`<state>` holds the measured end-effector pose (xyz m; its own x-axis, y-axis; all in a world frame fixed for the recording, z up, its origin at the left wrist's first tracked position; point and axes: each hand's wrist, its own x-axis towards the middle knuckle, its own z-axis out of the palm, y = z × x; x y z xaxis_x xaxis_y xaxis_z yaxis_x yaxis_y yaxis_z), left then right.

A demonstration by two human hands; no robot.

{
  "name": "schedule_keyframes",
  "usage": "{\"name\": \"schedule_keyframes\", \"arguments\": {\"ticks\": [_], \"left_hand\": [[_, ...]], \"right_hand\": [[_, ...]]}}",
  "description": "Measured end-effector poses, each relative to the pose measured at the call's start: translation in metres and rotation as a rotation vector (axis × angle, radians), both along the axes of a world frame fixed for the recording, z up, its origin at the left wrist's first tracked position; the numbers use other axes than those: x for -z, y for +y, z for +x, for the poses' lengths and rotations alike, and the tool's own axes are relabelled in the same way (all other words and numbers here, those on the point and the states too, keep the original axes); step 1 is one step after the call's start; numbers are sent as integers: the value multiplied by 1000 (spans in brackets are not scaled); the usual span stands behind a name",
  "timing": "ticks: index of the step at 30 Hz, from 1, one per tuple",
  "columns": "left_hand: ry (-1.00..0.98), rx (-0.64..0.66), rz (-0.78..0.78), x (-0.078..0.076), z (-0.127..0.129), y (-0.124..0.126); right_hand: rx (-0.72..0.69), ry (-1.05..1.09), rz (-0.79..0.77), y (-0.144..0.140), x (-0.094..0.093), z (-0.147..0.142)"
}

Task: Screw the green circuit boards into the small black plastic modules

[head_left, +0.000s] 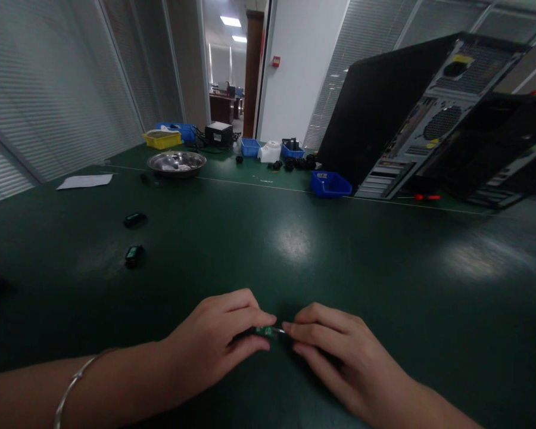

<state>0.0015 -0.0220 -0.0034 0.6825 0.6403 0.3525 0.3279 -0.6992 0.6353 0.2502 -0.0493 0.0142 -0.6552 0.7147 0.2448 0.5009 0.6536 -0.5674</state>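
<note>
Low over the dark green table, my left hand [226, 330] pinches a small black piece with a green circuit board [264, 332] between thumb and fingers. Most of that piece is hidden inside the hand. Facing it from the right, my right hand [339, 348] is closed at the fingertips on a thin, short metal piece [280, 330] that meets the board's right end. I cannot make out its kind. Two small black parts with greenish tops lie to the left: a nearer one [134, 255] and a farther one [134, 219].
A metal bowl [177, 171] and white paper [84, 181] lie at the far left. Along the back stand a yellow bin [162, 140], a blue bin [330, 185] and several black parts [289, 165]. A black computer case [384, 107] rises at the right beside a red-handled tool [427, 196].
</note>
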Motion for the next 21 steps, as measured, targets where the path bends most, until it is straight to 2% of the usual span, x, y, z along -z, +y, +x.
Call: {"name": "schedule_keyframes", "arguments": {"ticks": [6,11,21], "left_hand": [[-64,10,141,4,-4,-1],[-79,-2,159,-2,-3,-2],[-255,-19,-19,-7,4,-3]], "right_hand": [[29,83,-87,-1,-4,-4],[17,104,-182,-3,-4,-6],[0,58,105,-4,-2,-5]]}}
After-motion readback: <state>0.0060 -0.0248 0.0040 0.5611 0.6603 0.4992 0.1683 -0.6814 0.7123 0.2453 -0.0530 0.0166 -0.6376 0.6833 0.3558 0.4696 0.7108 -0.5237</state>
